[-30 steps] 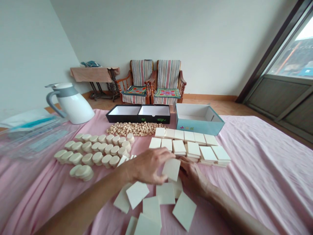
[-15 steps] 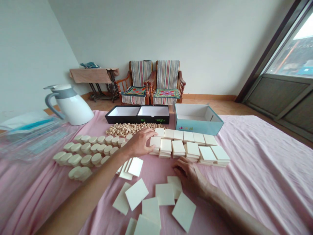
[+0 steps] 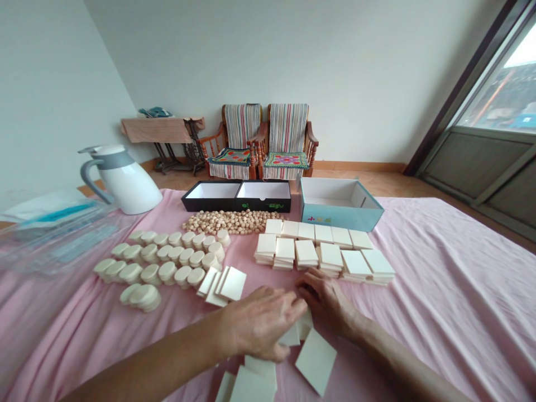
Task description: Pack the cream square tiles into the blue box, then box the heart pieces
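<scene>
My left hand (image 3: 266,324) reaches across the loose square wooden tiles (image 3: 316,360) near the front, thumb apart from the fingers. It covers part of a tile (image 3: 288,336), and its fingertips come close to my right hand (image 3: 326,298). That right hand rests low on the cloth with its fingers curled; whatever is under them, if anything, is hidden. Just beyond it stand rows of stacked square tiles (image 3: 285,248). A small fanned group of square tiles (image 3: 232,283) lies left of my left hand. Stacks of round wooden discs (image 3: 149,273) stand in rows farther left.
A heap of small wooden beads (image 3: 226,222) lies before a black two-part box (image 3: 263,205). A light-blue box (image 3: 339,215) stands to its right. A white jug (image 3: 129,187) and clear plastic packaging (image 3: 62,240) are at left on the pink cloth (image 3: 444,268).
My left hand has left the stacked square tiles and come back toward me, over the loose tiles and near my right hand. My right hand has stayed nearly in place.
</scene>
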Available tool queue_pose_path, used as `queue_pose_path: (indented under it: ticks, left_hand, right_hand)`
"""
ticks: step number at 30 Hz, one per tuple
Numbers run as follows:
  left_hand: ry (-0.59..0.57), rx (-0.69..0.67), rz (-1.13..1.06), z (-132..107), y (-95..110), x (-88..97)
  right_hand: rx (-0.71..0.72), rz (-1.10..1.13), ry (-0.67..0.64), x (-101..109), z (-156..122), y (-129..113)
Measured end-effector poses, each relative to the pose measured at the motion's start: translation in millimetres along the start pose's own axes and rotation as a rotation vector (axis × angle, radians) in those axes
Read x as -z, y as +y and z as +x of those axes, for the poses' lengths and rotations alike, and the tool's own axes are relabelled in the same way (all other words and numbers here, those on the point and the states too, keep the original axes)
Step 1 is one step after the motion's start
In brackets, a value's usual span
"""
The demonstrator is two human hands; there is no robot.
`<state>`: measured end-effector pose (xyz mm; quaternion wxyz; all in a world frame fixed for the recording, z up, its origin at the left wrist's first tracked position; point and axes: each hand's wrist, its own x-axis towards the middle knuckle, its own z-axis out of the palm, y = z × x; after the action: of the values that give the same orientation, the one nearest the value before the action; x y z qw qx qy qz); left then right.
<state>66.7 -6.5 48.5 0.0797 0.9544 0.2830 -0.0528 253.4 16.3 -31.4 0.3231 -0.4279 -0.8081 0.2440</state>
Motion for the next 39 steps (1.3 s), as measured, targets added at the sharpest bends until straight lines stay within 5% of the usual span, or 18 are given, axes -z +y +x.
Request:
queue_pose_path:
  ticks: [9, 16, 21, 26, 31, 35, 39]
  left_hand:
    - [0.217, 0.332, -0.170, 8.2, -24.6, -10.2]
    - [0.210, 0.310, -0.176, -13.5, -38.2, -0.2]
    - [0.206, 0.206, -0.244, -36.5, -47.4, 3.0]
    - [0.425, 0.344, -0.346, -40.4, -56.9, 6.0]
    - [0.711, 0.423, -0.405, -35.1, -69.2, 12.6]
    - [0.871, 0.466, -0.417, -34.2, -76.5, 9.3]
    - [0.977, 0.513, -0.409, -36.9, -81.6, -0.5]
  right_hand:
    - [-0.019, 0.028, 0.004, -1.2, -1.0, 0.2]
    - [-0.029, 0.008, -0.042, 4.7, -0.3, -4.5]
    - [0.129, 0.029, -0.130, 17.5, -12.4, -38.6]
    - [0.234, -0.079, -0.352, 15.2, -21.0, -84.8]
    - [0.439, -0.074, -0.502, -12.2, -20.8, -102.1]
    - [0.592, -0.122, -0.521, -29.0, -20.7, -104.6]
    - [0.509, -0.187, -0.462, -23.9, -15.9, -100.6]
